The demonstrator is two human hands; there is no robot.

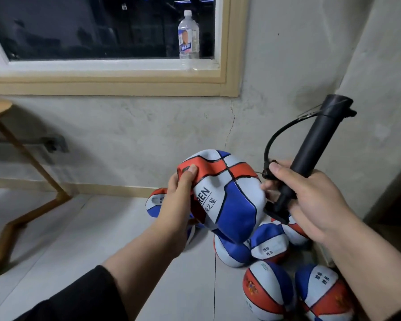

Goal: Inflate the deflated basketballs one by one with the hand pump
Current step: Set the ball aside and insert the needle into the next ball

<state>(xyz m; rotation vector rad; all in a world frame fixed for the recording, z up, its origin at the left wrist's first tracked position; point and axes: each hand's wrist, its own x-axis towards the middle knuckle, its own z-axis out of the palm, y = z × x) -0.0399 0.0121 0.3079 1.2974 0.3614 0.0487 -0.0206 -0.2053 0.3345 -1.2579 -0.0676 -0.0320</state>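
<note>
A deflated red, white and blue basketball is held up in mid-air, its skin dented and folded. My left hand grips its left edge, thumb pressed on a red panel. My right hand grips the lower end of a black hand pump that points up and to the right. A thin black hose loops from the pump's top down to a needle fitting pinched at my right thumb, right beside the ball's right side.
Several more red, white and blue balls lie on the tiled floor below, against the grey wall corner. A wooden table leg stands at left. A plastic water bottle sits on the window sill above.
</note>
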